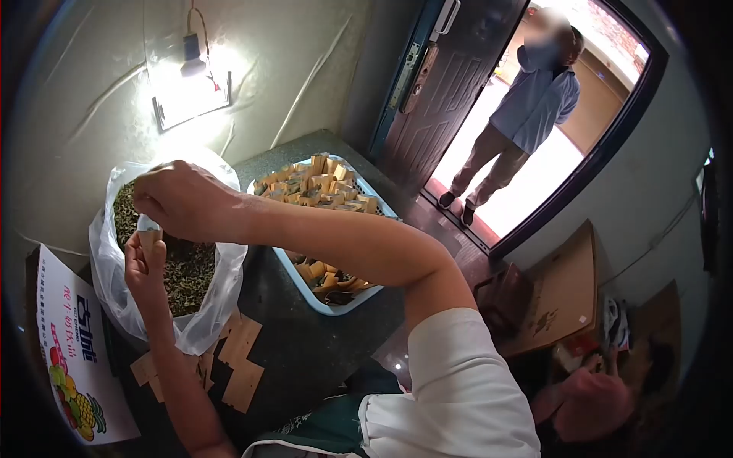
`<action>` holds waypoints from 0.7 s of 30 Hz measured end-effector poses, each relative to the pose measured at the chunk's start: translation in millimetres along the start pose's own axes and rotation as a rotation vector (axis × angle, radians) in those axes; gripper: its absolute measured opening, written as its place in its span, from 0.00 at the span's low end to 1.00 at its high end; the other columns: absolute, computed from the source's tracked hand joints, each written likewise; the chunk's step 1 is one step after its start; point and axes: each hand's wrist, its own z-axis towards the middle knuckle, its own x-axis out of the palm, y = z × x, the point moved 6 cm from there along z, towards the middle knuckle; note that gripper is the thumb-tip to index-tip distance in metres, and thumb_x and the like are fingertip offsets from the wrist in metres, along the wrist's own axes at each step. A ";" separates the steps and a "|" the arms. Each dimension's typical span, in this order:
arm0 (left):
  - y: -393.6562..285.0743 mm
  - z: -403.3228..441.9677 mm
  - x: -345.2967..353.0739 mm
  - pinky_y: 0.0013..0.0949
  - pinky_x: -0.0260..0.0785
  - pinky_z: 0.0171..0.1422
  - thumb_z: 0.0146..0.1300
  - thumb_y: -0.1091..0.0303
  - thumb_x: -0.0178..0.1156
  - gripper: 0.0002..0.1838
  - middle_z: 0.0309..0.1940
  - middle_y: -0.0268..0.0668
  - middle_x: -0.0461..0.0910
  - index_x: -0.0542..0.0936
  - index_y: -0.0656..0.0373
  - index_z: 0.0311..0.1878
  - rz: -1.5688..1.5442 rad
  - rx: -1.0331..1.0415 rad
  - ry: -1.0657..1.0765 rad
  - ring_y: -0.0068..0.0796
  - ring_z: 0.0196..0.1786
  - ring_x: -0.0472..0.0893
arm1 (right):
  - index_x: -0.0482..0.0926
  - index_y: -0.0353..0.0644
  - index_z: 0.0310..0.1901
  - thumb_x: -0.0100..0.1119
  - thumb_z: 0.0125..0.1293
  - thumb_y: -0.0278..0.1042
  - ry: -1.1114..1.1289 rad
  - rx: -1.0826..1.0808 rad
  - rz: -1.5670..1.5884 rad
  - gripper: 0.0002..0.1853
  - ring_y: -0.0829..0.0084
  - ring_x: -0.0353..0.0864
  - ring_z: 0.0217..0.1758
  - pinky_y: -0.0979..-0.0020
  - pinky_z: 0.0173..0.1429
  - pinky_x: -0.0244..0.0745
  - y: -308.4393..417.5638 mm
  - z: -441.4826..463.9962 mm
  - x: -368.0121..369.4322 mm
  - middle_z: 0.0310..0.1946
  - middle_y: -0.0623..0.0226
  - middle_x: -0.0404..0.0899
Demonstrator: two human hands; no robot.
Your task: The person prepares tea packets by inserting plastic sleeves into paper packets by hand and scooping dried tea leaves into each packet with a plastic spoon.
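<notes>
In the head view, the left hand [145, 263] has its fingers closed around a small paper packet [150, 240], over the bag of dried leaves [188, 284]. The right hand [179, 200] is just above, its fingers bent; what they grip, one cannot tell. The right forearm crosses before the blue basket [334, 309] of packets. Brown cardboard pieces [243, 365] lie on the dark bench [321, 345]; a person [527, 107] stands at the open door [458, 84].

Light blue, the basket [329, 309]; tan, the packets [321, 183] within it. Mottled green-brown, the dried leaves [187, 286]; translucent white, the plastic bag [111, 286]. White, the sleeve [458, 382]. White with blue and red print, the carton [84, 366]. Pink, apparently, the garment [592, 404] in the dim corner.
</notes>
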 end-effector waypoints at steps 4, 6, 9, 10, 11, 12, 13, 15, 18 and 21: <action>-7.1 2.5 -1.2 0.18 0.60 0.40 0.71 0.59 0.65 0.24 0.40 0.23 0.74 0.73 0.59 0.64 -0.039 0.006 -0.035 0.10 0.37 0.68 | 0.82 0.34 0.35 0.57 0.67 0.32 -0.133 -0.126 -0.068 0.09 0.50 0.84 0.36 0.55 0.45 0.77 19.2 -0.4 -14.8 0.29 0.51 0.82; -15.9 0.1 2.5 0.18 0.57 0.37 0.71 0.58 0.65 0.23 0.35 0.20 0.72 0.74 0.57 0.64 -0.038 0.029 -0.039 0.08 0.33 0.64 | 0.82 0.34 0.34 0.56 0.66 0.31 -0.041 -0.144 -0.012 0.09 0.50 0.83 0.36 0.56 0.45 0.77 14.4 0.1 -2.4 0.29 0.52 0.82; -24.7 -4.2 4.4 0.17 0.57 0.35 0.70 0.55 0.65 0.23 0.35 0.20 0.73 0.75 0.56 0.62 -0.025 0.058 -0.088 0.09 0.32 0.64 | 0.83 0.35 0.32 0.57 0.62 0.32 0.036 -0.048 -0.012 0.09 0.49 0.83 0.35 0.57 0.44 0.78 2.6 5.1 15.5 0.29 0.50 0.82; -18.4 -1.4 2.0 0.18 0.56 0.34 0.71 0.56 0.65 0.21 0.35 0.20 0.73 0.75 0.56 0.60 -0.010 0.031 -0.063 0.08 0.32 0.64 | 0.83 0.36 0.32 0.58 0.61 0.34 0.036 -0.030 0.017 0.10 0.48 0.84 0.33 0.57 0.43 0.79 1.3 5.4 16.3 0.28 0.49 0.83; -14.8 -0.5 1.0 0.18 0.54 0.33 0.71 0.57 0.65 0.20 0.35 0.19 0.73 0.75 0.57 0.59 0.007 0.004 -0.038 0.07 0.31 0.63 | 0.84 0.36 0.31 0.59 0.60 0.33 0.069 0.032 0.010 0.09 0.49 0.84 0.34 0.57 0.43 0.80 -3.3 6.0 19.3 0.28 0.50 0.83; -18.8 -1.3 1.3 0.18 0.54 0.33 0.71 0.57 0.65 0.20 0.35 0.19 0.73 0.75 0.57 0.59 0.009 0.006 -0.036 0.07 0.31 0.63 | 0.84 0.36 0.31 0.59 0.60 0.33 0.065 0.031 0.010 0.09 0.49 0.84 0.34 0.57 0.43 0.80 -2.4 7.1 18.0 0.28 0.50 0.83; -22.6 -2.5 1.9 0.18 0.53 0.31 0.71 0.56 0.64 0.19 0.33 0.19 0.72 0.76 0.55 0.57 -0.023 -0.020 -0.029 0.07 0.29 0.62 | 0.83 0.36 0.32 0.59 0.61 0.31 -0.004 -0.074 0.024 0.08 0.50 0.84 0.36 0.57 0.44 0.79 4.4 8.3 13.3 0.30 0.51 0.83; -23.0 -2.4 3.6 0.18 0.53 0.29 0.71 0.54 0.64 0.18 0.31 0.19 0.71 0.76 0.54 0.55 -0.058 -0.047 -0.022 0.06 0.27 0.61 | 0.83 0.35 0.35 0.60 0.62 0.28 -0.087 -0.177 0.039 0.06 0.50 0.84 0.39 0.57 0.46 0.78 15.6 6.3 1.4 0.33 0.51 0.83; -17.0 0.8 -4.1 0.16 0.51 0.25 0.71 0.51 0.63 0.16 0.28 0.20 0.70 0.77 0.52 0.49 -0.081 -0.032 -0.040 0.05 0.23 0.60 | 0.83 0.35 0.35 0.60 0.63 0.29 -0.139 -0.159 -0.038 0.06 0.50 0.84 0.39 0.57 0.45 0.79 25.6 4.0 -14.7 0.33 0.52 0.82; -15.1 0.5 -4.8 0.16 0.50 0.23 0.71 0.51 0.64 0.15 0.26 0.20 0.70 0.76 0.52 0.47 -0.165 -0.056 -0.038 0.05 0.22 0.60 | 0.84 0.35 0.36 0.60 0.63 0.30 -0.046 -0.140 0.013 0.07 0.53 0.85 0.39 0.60 0.46 0.79 15.4 5.4 -12.2 0.33 0.53 0.84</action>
